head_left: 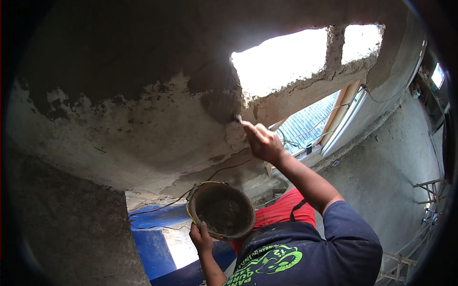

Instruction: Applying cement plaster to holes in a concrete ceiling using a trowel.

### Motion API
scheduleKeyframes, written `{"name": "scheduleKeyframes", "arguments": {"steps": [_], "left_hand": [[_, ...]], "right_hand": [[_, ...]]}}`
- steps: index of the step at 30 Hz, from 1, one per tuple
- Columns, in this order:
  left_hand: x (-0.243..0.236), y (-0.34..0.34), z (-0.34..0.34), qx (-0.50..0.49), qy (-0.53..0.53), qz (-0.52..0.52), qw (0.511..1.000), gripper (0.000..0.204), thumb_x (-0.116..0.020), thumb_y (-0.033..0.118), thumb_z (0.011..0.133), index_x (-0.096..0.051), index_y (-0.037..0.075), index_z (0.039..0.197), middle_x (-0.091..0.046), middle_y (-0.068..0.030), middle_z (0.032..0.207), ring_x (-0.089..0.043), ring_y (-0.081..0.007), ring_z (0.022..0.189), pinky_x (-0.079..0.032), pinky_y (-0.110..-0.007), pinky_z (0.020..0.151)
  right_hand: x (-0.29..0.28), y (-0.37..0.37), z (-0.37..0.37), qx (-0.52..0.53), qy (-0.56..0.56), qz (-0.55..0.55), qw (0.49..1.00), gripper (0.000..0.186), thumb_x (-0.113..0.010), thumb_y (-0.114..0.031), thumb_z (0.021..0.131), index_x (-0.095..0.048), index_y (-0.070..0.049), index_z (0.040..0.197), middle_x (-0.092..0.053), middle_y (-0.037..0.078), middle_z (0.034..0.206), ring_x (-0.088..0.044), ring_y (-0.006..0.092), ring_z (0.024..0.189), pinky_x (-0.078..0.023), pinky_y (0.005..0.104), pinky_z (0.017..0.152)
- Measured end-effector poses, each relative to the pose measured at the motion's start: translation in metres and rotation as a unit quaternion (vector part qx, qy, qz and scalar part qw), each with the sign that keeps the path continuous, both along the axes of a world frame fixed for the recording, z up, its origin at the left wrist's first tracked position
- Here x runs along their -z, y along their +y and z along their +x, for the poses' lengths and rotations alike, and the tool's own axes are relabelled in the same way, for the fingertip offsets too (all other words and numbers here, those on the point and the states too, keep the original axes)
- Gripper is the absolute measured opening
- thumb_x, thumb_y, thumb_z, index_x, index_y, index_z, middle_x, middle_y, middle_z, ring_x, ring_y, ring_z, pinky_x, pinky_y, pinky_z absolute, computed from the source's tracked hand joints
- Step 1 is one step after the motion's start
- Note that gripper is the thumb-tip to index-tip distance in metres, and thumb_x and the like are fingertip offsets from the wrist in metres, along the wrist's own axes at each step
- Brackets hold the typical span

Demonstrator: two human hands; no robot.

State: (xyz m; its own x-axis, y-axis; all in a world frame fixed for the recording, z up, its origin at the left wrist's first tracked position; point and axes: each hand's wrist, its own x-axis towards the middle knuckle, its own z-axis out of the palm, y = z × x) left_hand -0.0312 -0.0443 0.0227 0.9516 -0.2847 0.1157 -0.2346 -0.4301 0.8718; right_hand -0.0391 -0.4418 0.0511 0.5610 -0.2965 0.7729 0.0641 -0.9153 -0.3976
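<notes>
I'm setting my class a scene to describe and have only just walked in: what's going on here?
A person is working at a rough wall. Their left hand holds a round bucket by its side, with what looks like grey mix inside. Their right hand is raised, gripping a small tool at the wall, just beside a bright opening; its blade is hard to make out. The wall is darker above and paler, patchy below.
</notes>
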Motion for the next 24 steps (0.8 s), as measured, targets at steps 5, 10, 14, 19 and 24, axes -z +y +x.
{"name": "scheduleKeyframes", "arguments": {"steps": [5, 10, 14, 19, 24], "left_hand": [[-0.003, 0.002, -0.002, 0.002, -0.020, 0.013, 1.000, 0.024, -0.058, 0.017, 0.100, -0.064, -0.005, 0.107, -0.072, -0.0174, 0.092, -0.068, -0.0251, 0.082, -0.052, -0.039, 0.076], [0.002, 0.006, 0.002, -0.011, 0.021, 0.030, 0.999, 0.024, -0.058, 0.017, 0.100, -0.064, -0.005, 0.107, -0.072, -0.0168, 0.092, -0.068, -0.0237, 0.083, -0.052, -0.038, 0.077], [-0.003, -0.005, 0.002, -0.002, 0.005, 0.005, 1.000, 0.025, -0.058, 0.017, 0.100, -0.064, -0.006, 0.108, -0.072, -0.0171, 0.093, -0.068, -0.0238, 0.084, -0.052, -0.037, 0.079], [0.003, 0.002, 0.000, 0.010, 0.004, 0.027, 1.000, 0.027, -0.058, 0.016, 0.099, -0.064, -0.006, 0.113, -0.073, -0.0184, 0.099, -0.069, -0.0268, 0.088, -0.052, -0.038, 0.082], [0.011, 0.011, -0.001, -0.006, 0.024, 0.053, 0.998, 0.029, -0.059, 0.018, 0.099, -0.065, -0.006, 0.114, -0.074, -0.0208, 0.101, -0.070, -0.0304, 0.091, -0.053, -0.040, 0.084]], "right_hand": [[0.028, 0.022, -0.026, -0.024, 0.021, 0.028, 0.999, 0.047, -0.065, -0.010, 0.094, -0.058, -0.010, 0.140, -0.060, 0.012, 0.084, -0.066, 0.0316, 0.066, -0.057, 0.0420, 0.056], [-0.020, 0.010, -0.001, -0.009, -0.159, 0.086, 0.983, 0.054, -0.067, -0.001, 0.092, -0.053, -0.007, 0.144, -0.063, 0.018, 0.089, -0.065, 0.0375, 0.070, -0.055, 0.0465, 0.061], [-0.003, -0.007, 0.017, 0.025, -0.124, 0.092, 0.988, 0.054, -0.067, -0.002, 0.092, -0.053, -0.009, 0.144, -0.064, 0.020, 0.088, -0.066, 0.0393, 0.073, -0.055, 0.0472, 0.063], [0.056, 0.019, -0.015, 0.017, -0.052, 0.133, 0.990, 0.059, -0.065, 0.002, 0.089, -0.053, -0.010, 0.145, -0.067, 0.023, 0.094, -0.068, 0.0421, 0.079, -0.056, 0.0475, 0.069], [0.123, 0.059, -0.083, -0.047, 0.055, 0.205, 0.976, 0.056, -0.066, -0.005, 0.091, -0.056, -0.012, 0.146, -0.072, 0.024, 0.103, -0.070, 0.0409, 0.082, -0.056, 0.0462, 0.069]]}}
